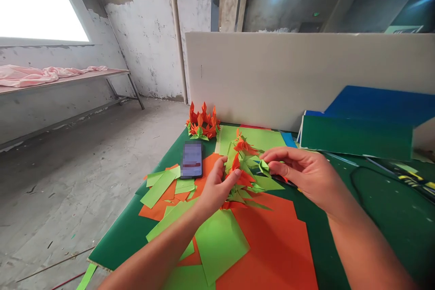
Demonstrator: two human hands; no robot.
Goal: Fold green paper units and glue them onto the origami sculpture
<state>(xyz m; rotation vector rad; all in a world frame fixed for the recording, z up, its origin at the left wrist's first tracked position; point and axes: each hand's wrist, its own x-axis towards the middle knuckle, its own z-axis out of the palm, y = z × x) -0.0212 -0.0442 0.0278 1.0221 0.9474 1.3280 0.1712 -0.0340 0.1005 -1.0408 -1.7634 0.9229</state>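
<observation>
My left hand (217,186) has its thumb and fingers around the near side of an orange-and-green folded paper ornament (245,177). Orange petal-like points and green leaf-like tips stick out of it. On the ornament's right side, my right hand (302,167) pinches a small green folded paper piece (264,166) between thumb and fingers. Whether this piece is joined to the ornament I cannot tell. Beneath lie orange paper sheets (272,240) and green paper sheets (222,244), partly covered by my forearms.
A ring-shaped orange-and-green paper ornament (203,123) stands at the table's far left corner, with a phone (191,159) in front. Blue and green boards (356,136) lean at the back right. A dark cable (353,181) and yellow-black tools (416,183) lie right. A white panel (306,77) borders the back.
</observation>
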